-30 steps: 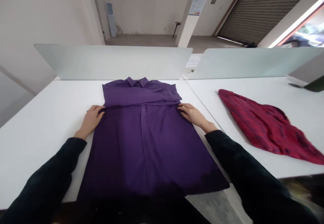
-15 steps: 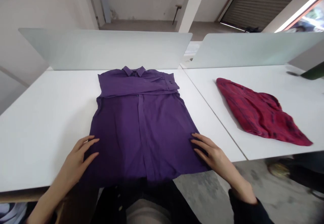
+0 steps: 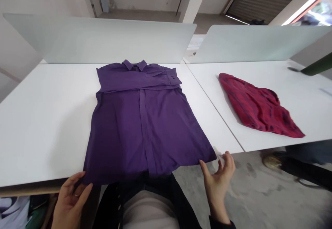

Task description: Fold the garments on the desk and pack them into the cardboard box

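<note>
A purple button-up shirt (image 3: 121, 129) lies front up on the white table, collar at the far side and sleeves folded across its chest. Its hem reaches past the table's near edge. At the lower left corner of the hem, my left hand (image 3: 71, 199) has its fingers curled around the cloth, a ring on one finger. My right hand (image 3: 218, 179) is at the lower right corner, thumb at the hem and fingers spread apart from it, palm turned up.
A red checked garment (image 3: 259, 108) lies crumpled on the adjoining table to the right. Frosted dividers (image 3: 116, 42) stand along the back edge. Below the table at left are folded cloths (image 3: 15, 211). Another person's leg and shoe (image 3: 272, 161) show at right.
Both hands have moved from the shirt's sides down to its hem corners. My right hand has turned palm up. The view has tilted slightly downward.
</note>
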### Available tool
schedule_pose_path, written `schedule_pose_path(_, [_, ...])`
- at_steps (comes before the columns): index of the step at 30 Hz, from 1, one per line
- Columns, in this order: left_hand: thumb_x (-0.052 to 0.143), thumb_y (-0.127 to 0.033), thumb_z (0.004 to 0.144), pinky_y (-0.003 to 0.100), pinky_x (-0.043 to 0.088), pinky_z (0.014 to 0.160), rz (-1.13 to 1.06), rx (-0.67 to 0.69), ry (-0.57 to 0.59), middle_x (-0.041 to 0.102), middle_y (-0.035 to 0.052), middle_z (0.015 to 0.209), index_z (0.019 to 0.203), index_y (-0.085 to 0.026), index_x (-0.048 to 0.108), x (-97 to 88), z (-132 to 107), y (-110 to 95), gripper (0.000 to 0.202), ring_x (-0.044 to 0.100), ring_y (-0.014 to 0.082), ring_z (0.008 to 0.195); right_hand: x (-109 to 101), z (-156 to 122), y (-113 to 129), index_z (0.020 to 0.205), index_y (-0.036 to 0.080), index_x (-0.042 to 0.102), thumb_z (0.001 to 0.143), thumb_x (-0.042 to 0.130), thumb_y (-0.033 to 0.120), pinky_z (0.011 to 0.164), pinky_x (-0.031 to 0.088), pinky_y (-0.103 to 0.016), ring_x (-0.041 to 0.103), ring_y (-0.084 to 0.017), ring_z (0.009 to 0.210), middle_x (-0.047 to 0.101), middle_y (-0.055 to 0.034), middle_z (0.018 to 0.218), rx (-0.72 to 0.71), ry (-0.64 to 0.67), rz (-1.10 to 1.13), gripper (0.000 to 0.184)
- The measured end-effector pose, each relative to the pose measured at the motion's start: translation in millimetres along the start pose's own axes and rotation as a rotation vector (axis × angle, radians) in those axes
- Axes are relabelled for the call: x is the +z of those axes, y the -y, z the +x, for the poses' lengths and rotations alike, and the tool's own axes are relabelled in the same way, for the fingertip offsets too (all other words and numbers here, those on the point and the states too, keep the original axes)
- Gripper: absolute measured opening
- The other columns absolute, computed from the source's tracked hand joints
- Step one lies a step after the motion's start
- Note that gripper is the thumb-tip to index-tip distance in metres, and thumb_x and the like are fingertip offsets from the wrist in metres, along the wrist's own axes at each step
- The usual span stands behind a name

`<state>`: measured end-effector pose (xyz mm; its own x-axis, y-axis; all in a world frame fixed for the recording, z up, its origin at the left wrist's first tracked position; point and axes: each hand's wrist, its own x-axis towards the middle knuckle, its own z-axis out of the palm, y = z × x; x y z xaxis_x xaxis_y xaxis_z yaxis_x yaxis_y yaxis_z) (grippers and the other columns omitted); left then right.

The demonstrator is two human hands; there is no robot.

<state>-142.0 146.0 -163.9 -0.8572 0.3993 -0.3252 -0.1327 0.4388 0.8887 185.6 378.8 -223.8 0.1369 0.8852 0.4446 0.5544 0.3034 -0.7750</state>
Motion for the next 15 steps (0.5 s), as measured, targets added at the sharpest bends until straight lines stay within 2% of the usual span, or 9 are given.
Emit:
schedule_pose_path(1, [0.063, -0.049, 0.073, 0.054, 0.051, 0.105, -0.042, -0.014, -0.008, 0.056, -0.0057, 0.138, 0.116, -0.047, 0.053, 2.0, -5, 0, 0.044, 0.053, 0.0316, 0.129, 3, -7, -4, 0.148, 0.029, 0.030, 0.084, 0.068, 0.038, 0.112, 0.034, -0.062, 0.031, -0.034, 0.143, 0.029, -0.0144, 0.153, 0.077, -0.011, 0.073, 0.075])
schedule_pose_path(3, [0.061, -0.047, 0.074, 0.054, 0.051, 0.105, -0.095, -0.009, -0.035, 0.056, -0.0105, 0.138, 0.115, -0.052, 0.054, 6.3, -12, 4, 0.042, 0.052, 0.0299, 0.131, 9, -21, -13, 0.145, 0.033, 0.030, 0.087, 0.062, 0.038, 0.111, 0.038, -0.057, 0.036, -0.029, 0.141, 0.034, -0.0124, 0.151, 0.246, -0.015, 0.233, 0.066])
schedule_pose_path(5, [0.060, -0.046, 0.074, 0.054, 0.049, 0.107, -0.124, -0.009, -0.067, 0.055, -0.0115, 0.140, 0.120, -0.055, 0.050, 12.5, -16, 13, 0.048, 0.051, 0.0290, 0.132, 15, -33, -22, 0.134, 0.035, 0.041, 0.090, 0.058, 0.039, 0.107, 0.045, -0.053, 0.049, -0.025, 0.131, 0.047, -0.0098, 0.142, 0.410, 0.008, 0.391, 0.047])
schedule_pose_path(7, [0.055, -0.048, 0.078, 0.052, 0.046, 0.110, -0.158, -0.064, -0.065, 0.052, -0.0060, 0.143, 0.129, -0.051, 0.042, 22.0, -18, 24, 0.053, 0.049, 0.0279, 0.134, 20, -41, -28, 0.117, 0.035, 0.052, 0.089, 0.058, 0.040, 0.099, 0.052, -0.051, 0.061, -0.023, 0.116, 0.059, -0.0066, 0.126, 0.578, 0.081, 0.554, 0.029])
schedule_pose_path(10, [0.050, -0.051, 0.082, 0.047, 0.047, 0.111, -0.256, -0.207, 0.035, 0.053, 0.0042, 0.141, 0.134, -0.041, 0.037, 42.4, -20, 33, 0.054, 0.049, 0.0264, 0.134, 28, -44, -25, 0.093, 0.032, 0.058, 0.082, 0.066, 0.040, 0.090, 0.056, -0.049, 0.067, -0.022, 0.102, 0.069, -0.0016, 0.108, 0.797, 0.206, 0.799, 0.016])
schedule_pose_path(13, [0.067, -0.054, 0.070, 0.048, 0.049, 0.107, -0.393, -0.273, 0.182, 0.060, 0.0076, 0.132, 0.127, -0.033, 0.049, 62.9, -20, 28, 0.063, 0.053, 0.0300, 0.130, 32, -39, -9, 0.082, 0.030, 0.061, 0.076, 0.073, 0.041, 0.087, 0.054, -0.046, 0.068, -0.021, 0.095, 0.073, 0.0009, 0.098, 0.947, 0.264, 0.962, 0.018])
schedule_pose_path(15, [0.076, -0.053, 0.061, 0.050, 0.046, 0.108, -0.430, -0.266, 0.228, 0.067, 0.0080, 0.120, 0.118, -0.029, 0.059, 72.1, -18, 22, 0.064, 0.055, 0.0317, 0.127, 31, -35, 3, 0.080, 0.029, 0.064, 0.071, 0.078, 0.040, 0.087, 0.053, -0.042, 0.068, -0.020, 0.091, 0.074, 0.0025, 0.094, 1.036, 0.271, 1.032, 0.019])
